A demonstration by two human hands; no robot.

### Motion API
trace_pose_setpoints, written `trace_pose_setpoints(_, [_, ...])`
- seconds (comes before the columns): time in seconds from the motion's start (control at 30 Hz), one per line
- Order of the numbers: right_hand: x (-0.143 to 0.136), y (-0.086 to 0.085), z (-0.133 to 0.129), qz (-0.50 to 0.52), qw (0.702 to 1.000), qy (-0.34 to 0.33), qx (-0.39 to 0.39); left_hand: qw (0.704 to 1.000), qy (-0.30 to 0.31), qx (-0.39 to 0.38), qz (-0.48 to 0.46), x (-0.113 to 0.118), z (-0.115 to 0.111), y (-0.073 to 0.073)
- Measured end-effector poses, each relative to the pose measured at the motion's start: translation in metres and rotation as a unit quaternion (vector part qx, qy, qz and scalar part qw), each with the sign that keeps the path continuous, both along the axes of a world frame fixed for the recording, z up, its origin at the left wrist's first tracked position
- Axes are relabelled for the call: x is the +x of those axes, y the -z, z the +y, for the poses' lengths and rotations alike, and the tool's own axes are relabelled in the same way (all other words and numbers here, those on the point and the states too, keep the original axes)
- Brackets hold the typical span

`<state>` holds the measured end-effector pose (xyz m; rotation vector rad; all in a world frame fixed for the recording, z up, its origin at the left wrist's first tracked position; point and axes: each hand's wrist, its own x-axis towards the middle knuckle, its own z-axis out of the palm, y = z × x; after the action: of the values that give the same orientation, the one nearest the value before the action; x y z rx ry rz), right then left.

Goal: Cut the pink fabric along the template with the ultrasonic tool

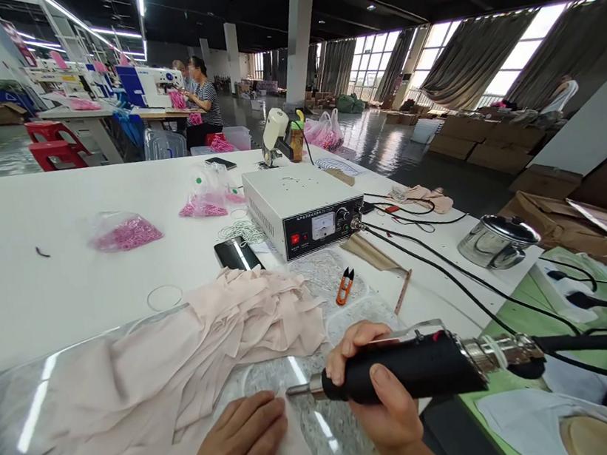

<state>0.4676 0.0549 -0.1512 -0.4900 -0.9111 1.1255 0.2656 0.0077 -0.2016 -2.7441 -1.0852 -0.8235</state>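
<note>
My right hand is wrapped round a black ultrasonic welding handpiece, held level with its metal tip pointing left. The tip sits at the edge of pale pink fabric, close beside my left fingertips; whether it touches the cloth I cannot tell. My left hand lies flat on that fabric with its fingers stretched out, pressing it down on a clear, shiny sheet. Behind the hands is a heap of pale pink fabric pieces. Orange thread snips lie beyond the handpiece.
A grey control box stands mid-table, its black cables running right toward the handpiece. Nearby are a phone, bags of pink bits, a lidded glass pot and a white-headed device. People sit at sewing machines beyond.
</note>
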Motion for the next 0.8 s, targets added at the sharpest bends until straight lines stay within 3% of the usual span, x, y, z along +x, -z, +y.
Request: trace_pose_setpoints(0.8, [-0.0004, 0.0013, 0.0007, -0.052, 0.998, -0.018, 0.030, 1.000, 0.008, -0.001, -0.023, 0.0039, 0.0004, -0.0067])
